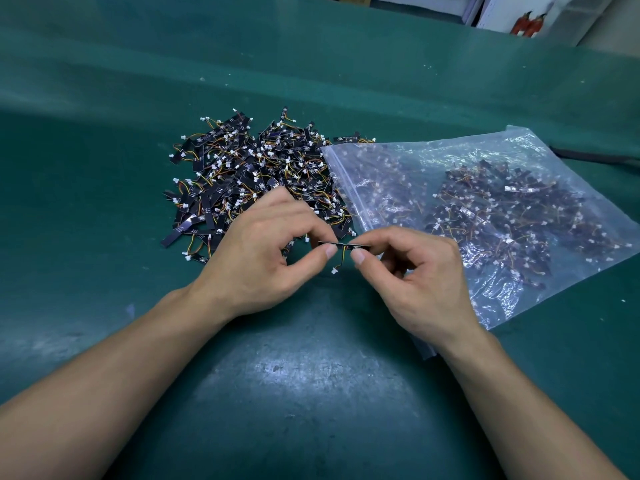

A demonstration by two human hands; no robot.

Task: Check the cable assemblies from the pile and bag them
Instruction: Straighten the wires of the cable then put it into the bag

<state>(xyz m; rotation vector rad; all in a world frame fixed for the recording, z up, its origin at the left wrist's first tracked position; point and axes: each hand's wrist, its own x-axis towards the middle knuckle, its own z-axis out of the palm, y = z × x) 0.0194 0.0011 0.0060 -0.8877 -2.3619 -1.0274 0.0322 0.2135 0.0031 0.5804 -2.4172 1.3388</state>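
The left hand (pixel 263 251) and right hand (pixel 415 271) each pinch, grip tight, an end of one black-strip, orange-wired cable assembly (pixel 329 243) over the green bench (pixel 311 375).

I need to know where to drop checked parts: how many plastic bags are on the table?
1. The clear zip bag lies right of the pile, already holding assemblies; another flat beneath it could be hidden.

A loose pile (pixel 256 174) of small cable assemblies lies on the green desk (pixel 311 375): black strips with short orange and yellow wires ending in white connectors. Touching its right edge, a clear zip bag (pixel 433 150) lies flat, partly filled with more. A single assembly (pixel 343 244) is pinched level between left hand (pixel 263 251) and right hand (pixel 415 271), its connector dangling.
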